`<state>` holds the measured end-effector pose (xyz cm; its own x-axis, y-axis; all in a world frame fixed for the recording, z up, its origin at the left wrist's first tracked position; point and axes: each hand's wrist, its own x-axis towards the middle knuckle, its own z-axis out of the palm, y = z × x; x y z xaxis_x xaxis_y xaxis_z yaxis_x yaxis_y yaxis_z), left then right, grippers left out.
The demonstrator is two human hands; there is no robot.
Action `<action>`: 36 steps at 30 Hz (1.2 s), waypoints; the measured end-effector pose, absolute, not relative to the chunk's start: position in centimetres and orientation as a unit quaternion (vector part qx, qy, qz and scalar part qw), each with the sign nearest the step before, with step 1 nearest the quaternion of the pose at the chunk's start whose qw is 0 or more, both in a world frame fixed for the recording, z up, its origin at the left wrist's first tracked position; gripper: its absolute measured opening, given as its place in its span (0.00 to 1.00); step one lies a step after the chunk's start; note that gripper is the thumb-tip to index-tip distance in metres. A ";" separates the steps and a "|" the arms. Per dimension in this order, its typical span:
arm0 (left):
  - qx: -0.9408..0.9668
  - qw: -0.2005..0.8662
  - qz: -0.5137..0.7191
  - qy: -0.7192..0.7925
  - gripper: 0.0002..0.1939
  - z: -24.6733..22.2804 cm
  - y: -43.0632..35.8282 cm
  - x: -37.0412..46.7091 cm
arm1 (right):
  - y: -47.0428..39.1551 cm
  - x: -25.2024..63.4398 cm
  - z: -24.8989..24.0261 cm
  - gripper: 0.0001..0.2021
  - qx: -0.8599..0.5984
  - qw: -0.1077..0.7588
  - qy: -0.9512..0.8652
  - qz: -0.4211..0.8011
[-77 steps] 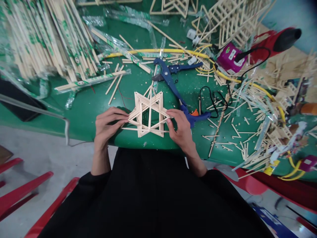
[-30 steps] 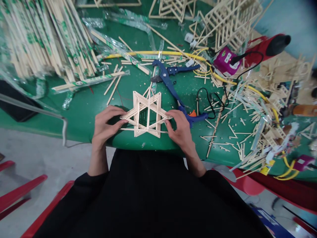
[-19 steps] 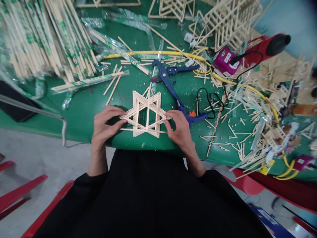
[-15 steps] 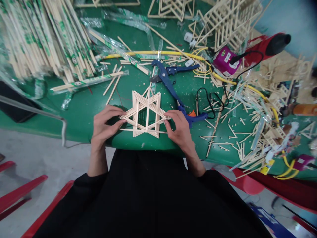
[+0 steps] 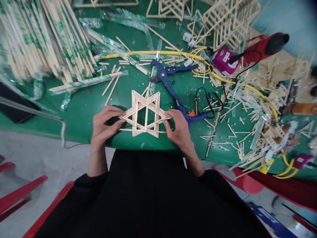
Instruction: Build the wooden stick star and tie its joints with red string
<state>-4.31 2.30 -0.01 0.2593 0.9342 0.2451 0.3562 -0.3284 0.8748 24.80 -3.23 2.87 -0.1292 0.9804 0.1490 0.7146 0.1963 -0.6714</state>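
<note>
A star-shaped frame of thin wooden sticks (image 5: pixel 146 114) is in front of me at the near edge of the green table (image 5: pixel 81 110). My left hand (image 5: pixel 105 124) pinches its left point between thumb and fingers. On the other side, my right hand (image 5: pixel 178 127) grips the right point the same way. One long stick runs across the frame's near side, its ends close to both hands. Just beyond my right hand lie a blue glue gun (image 5: pixel 187 114) with an orange trigger and a blue cutter tool (image 5: pixel 164 74).
Bundles of wrapped sticks (image 5: pixel 44 39) fill the far left. A yellow cable (image 5: pixel 153 53) crosses the table to purple sockets (image 5: pixel 225 61). Stick scraps (image 5: pixel 257 109) litter the right, and a larger stick structure (image 5: pixel 230 23) stands at the back. Red stools (image 5: pixel 22 193) are below left.
Both hands keep the same hold on the star frame. The whole view has shifted very slightly; nothing else has visibly moved.
</note>
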 end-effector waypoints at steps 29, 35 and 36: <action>0.868 0.242 0.112 0.420 0.35 6.8 15.9 2.1 | -3.2 28.6 4.9 0.21 -0.551 0.528 -0.646 0.018; 0.798 0.253 0.189 0.514 0.28 3.6 17.5 1.4 | -1.5 32.3 6.7 0.10 -0.545 0.477 -0.688 -0.035; 0.786 0.249 0.204 0.527 0.27 3.1 17.6 1.2 | -1.2 32.5 6.6 0.06 -0.552 0.459 -0.695 -0.039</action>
<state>1.21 17.62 3.08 0.3608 0.9308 0.0582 0.7278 -0.3200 0.6066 32.50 -1.19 6.60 0.0311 0.7309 0.6817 0.8033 0.3875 -0.4522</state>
